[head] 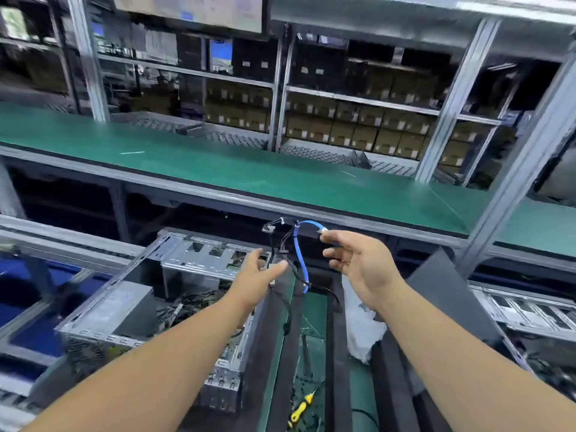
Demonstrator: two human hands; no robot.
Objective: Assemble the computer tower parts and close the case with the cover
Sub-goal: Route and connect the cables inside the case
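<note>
- Cables point(300, 263), blue and black, hang in the air above the open case point(149, 307).
- My right hand point(358, 263) pinches their upper end.
- My left hand point(258, 275), fingers loosely apart, touches the black strands.
- A screwdriver point(300, 411) lies on the mat below.

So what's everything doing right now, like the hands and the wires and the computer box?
Right hand: pinches the blue cable's end.
Left hand: open, fingers touching the black wires.
Blue cable: held up, hanging in a loop.
Black wires: bundled, dangling.
Computer case: open, cover off.
Yellow screwdriver: lying on the bench, untouched.
</note>
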